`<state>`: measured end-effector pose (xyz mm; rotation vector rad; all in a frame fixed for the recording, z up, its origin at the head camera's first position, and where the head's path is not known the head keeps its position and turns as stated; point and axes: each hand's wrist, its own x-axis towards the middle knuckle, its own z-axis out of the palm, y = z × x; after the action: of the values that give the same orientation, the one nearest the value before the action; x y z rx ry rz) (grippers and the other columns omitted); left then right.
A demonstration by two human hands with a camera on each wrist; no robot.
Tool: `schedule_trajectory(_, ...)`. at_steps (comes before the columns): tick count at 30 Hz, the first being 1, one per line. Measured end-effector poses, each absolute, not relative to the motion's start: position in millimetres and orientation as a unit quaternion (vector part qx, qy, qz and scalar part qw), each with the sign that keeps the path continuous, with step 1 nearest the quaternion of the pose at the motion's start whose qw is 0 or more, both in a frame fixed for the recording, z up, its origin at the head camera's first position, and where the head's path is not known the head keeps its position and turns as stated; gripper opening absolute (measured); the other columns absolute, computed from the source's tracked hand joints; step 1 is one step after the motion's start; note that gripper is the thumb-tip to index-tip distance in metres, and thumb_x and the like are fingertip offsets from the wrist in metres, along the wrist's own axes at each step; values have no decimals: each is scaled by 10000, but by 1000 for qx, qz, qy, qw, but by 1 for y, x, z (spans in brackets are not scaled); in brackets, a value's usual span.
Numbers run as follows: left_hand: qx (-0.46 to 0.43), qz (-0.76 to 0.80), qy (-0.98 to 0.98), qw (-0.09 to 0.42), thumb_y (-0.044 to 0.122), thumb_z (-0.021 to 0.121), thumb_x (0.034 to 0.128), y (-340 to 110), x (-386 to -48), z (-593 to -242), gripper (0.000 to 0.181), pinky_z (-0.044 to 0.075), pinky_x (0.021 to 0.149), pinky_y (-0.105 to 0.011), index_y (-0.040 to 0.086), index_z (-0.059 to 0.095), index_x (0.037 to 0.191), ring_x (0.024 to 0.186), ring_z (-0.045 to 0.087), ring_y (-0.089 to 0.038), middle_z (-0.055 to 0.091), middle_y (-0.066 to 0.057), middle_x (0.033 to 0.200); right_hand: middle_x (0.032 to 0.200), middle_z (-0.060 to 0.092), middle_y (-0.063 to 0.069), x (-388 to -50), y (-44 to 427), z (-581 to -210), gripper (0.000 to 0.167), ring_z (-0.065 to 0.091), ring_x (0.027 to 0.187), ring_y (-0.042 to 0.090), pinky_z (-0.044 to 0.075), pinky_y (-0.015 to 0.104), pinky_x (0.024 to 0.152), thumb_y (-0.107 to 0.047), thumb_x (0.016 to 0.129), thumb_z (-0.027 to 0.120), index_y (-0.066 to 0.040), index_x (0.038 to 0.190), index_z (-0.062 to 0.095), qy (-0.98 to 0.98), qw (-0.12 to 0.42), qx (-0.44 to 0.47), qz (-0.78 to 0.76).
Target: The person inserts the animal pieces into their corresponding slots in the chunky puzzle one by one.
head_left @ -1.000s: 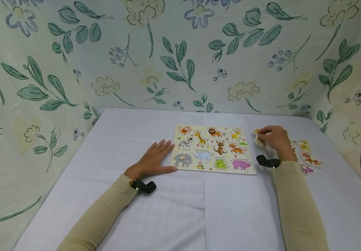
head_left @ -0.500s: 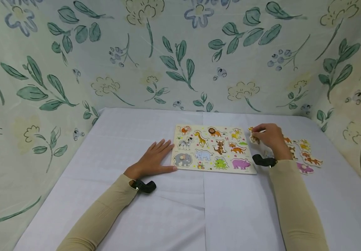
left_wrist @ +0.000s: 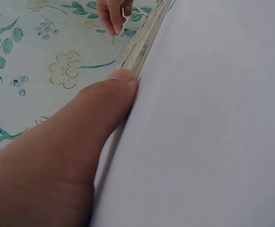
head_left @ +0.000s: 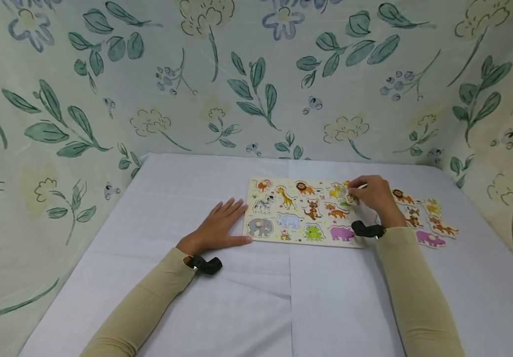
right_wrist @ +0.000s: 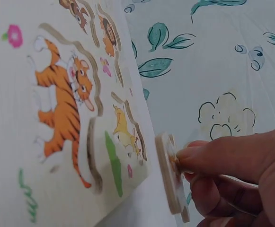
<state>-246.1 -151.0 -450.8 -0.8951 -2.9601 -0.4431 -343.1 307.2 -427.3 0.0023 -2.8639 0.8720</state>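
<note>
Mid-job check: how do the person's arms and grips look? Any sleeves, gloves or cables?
Plain long tan sleeves: left sleeve, right sleeve. Each wrist wears a black, bent-shaped device: left device, right device. The left grip and right grip are bare hands, no gloves. No cables show.

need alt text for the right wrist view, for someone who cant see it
The right hand pinches a wooden puzzle piece, seen almost edge-on, near the corner of an animal puzzle board. A recessed tiger picture stands out on the board, with a floral backdrop behind.
</note>
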Motion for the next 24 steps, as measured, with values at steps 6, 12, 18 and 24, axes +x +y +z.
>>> schedule_trajectory(6, -288, -141, -947, 7, 813, 436, 797, -151, -246, -451, 1008, 42, 1183, -475, 177, 227, 1550, 1481, 72, -251, 171, -29, 1606, 1057, 645, 179, -309, 274, -388, 172, 581, 896, 311, 492, 384, 634, -152, 924, 653, -26, 1033, 695, -950, 52, 4, 307)
schedule_trajectory(12, -289, -147, -946, 7, 805, 442, 802, -151, -246, -450, 1000, 43, 1183, -479, 175, 227, 1549, 1481, 73, -253, 173, -32, 1606, 1044, 648, 164, -311, 270, -386, 166, 575, 882, 298, 497, 382, 612, -164, 919, 662, -40, 1021, 701, -949, 55, 9, 311)
schedule_trajectory(18, -288, -154, -945, -5, 789, 462, 805, -150, -245, -450, 992, 27, 1184, -467, 183, 220, 1551, 1483, 54, -244, 160, -28, 1608, 1068, 652, 173, -311, 263, -384, 158, 580, 910, 308, 479, 386, 709, -140, 925, 654, -35, 1033, 703, -950, 44, 14, 308)
schedule_trajectory(24, -284, -144, -948, 1, 780, 471, 808, -151, -245, -448, 984, 34, 1184, -467, 186, 222, 1551, 1483, 55, -240, 162, -25, 1607, 1006, 664, 142, -320, 255, -387, 128, 587, 853, 280, 484, 329, 570, -157, 908, 680, -56, 980, 710, -949, 60, 26, 308)
